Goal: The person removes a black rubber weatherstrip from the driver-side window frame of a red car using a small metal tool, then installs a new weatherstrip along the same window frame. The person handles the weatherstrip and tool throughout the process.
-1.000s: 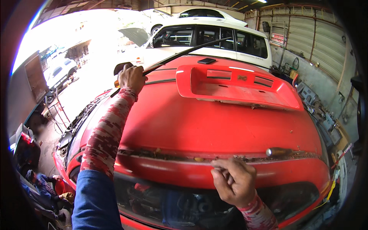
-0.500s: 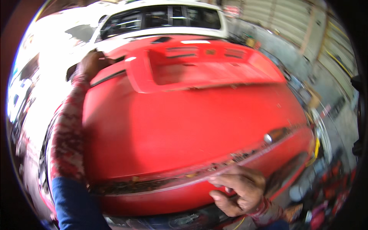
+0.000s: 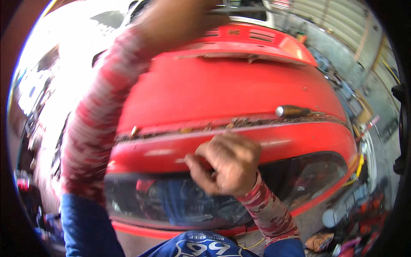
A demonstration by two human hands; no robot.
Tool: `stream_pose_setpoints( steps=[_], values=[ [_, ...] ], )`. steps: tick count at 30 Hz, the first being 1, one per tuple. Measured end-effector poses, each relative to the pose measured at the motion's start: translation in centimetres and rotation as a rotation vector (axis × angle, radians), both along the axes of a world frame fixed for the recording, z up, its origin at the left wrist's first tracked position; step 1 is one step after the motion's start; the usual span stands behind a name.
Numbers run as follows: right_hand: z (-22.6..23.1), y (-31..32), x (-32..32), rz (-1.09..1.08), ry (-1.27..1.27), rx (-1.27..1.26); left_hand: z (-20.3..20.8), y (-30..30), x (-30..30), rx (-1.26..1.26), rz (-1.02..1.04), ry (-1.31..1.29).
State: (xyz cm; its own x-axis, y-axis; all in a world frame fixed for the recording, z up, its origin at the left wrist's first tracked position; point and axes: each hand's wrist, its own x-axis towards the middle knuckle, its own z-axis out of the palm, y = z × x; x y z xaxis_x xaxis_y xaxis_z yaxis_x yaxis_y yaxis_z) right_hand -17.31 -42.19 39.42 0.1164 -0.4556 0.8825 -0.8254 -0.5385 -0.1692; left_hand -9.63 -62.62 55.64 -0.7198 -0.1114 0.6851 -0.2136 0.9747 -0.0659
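Observation:
My left hand (image 3: 175, 21), smeared by motion, passes high over the far left of a red car roof (image 3: 222, 85); its finger pose cannot be made out. Nearer, my right hand (image 3: 231, 160) hovers above the rear edge of the roof and the car window (image 3: 145, 199). Its fingers curl into a loose fist, and their inner side is hidden. A dirty groove (image 3: 205, 127) full of leaf bits and grit crosses the roof in front of it. A tool with a brownish handle and shiny metal end cap (image 3: 293, 111) lies along the groove's right side.
A raised red molded panel (image 3: 265, 49) stands at the roof's far side. Behind it is a white vehicle (image 3: 269, 19). Along the right, a grey wall (image 3: 338, 40), a cardboard box (image 3: 364, 109) and clutter line the floor. Strong glare washes out the left.
The view has shifted back, showing more rear window. My left hand has left the panel's left side and swung up and right. My right hand has moved left and up, fingers curled tighter.

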Motion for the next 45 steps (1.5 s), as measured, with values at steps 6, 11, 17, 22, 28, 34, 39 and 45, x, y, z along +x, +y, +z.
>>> stream_pose_setpoints(
  steps=[6, 11, 17, 22, 28, 34, 39, 45],
  values=[
    [-0.7, 0.1, -1.1, -0.163, 0.136, 0.102, -3.1, 17.0, -9.5, 0.087, -0.164, -0.254],
    [-1.8, -0.6, -1.8, 0.083, -0.091, -0.451, -6.4, 19.7, -13.7, -0.008, -0.077, -0.546],
    [-4.1, -1.7, -1.7, 0.133, -0.053, -0.221, -7.5, 19.6, -16.0, -0.027, 0.095, -0.704],
    [-4.9, -1.8, 0.7, 0.131, -0.012, -0.016, -5.9, 21.7, -11.8, -0.072, 0.217, -0.532],
    [-1.4, 1.8, 4.6, 0.172, -0.304, -0.156, -5.8, 29.2, 3.2, -0.015, 0.412, 0.0],
    [-0.1, 3.3, 2.5, 0.105, 0.0, 0.086, -16.4, 41.0, 22.9, 0.862, 0.615, 0.761],
    [0.2, 4.8, 3.0, 0.121, 0.018, 0.113, -39.2, 52.5, 33.5, 1.726, 0.534, 1.274],
    [-6.8, 12.7, 7.6, 0.626, -0.275, 0.316, -57.9, 67.6, 30.8, 2.3, 0.74, 1.833]
  ],
)
